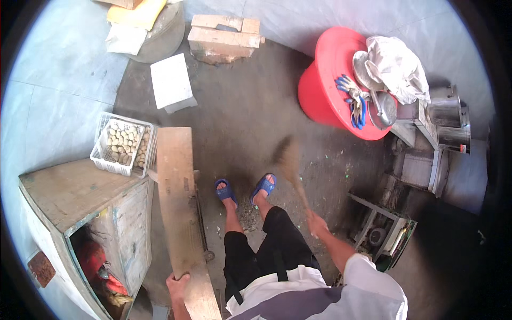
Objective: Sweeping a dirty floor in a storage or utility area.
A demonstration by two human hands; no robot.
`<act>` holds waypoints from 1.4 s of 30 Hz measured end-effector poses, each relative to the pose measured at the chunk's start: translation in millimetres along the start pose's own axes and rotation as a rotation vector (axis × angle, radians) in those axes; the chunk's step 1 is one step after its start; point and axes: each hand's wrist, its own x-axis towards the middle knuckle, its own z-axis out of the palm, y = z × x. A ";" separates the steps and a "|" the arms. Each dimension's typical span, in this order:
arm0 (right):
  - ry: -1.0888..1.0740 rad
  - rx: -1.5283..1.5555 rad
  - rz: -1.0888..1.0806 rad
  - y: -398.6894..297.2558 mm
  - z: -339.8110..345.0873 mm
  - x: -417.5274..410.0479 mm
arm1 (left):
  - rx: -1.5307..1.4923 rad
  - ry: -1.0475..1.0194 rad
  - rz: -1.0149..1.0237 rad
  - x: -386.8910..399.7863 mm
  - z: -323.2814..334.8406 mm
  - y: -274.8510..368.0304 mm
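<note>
My right hand (317, 225) grips the handle of a short broom (289, 164). The broom's head is blurred and sits low over the dark floor, ahead of my right foot. My left hand (177, 284) holds the edge of a long wooden plank (176, 176), its thumb on the top face. The plank runs away from me along my left side; whatever supports it is mostly hidden. Small pale and green bits of debris (252, 224) lie scattered on the floor around my blue slippers (264, 188).
At left stands a worn wooden cabinet (80, 192), with white plastic baskets (126, 144) of small roundish items near its far end. A white box (172, 82), a cardboard box (224, 40) and a red tub (314, 96) bearing gloves (354, 100) stand ahead. A metal-framed machine (380, 236) is at right.
</note>
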 end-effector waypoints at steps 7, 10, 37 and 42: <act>0.095 0.334 0.575 100.2 49.7 -51.3 | 0.015 -0.148 0.137 43.5 40.9 50.4; 0.115 0.486 0.499 75.4 66.2 -50.3 | 0.097 -0.195 0.222 69.2 63.0 87.6; 0.277 0.597 0.350 -21.7 -0.3 210.6 | 0.542 -0.165 0.570 319.2 173.0 254.4; 0.113 0.705 0.687 53.5 25.3 92.2 | 0.896 0.374 1.037 255.0 168.1 210.5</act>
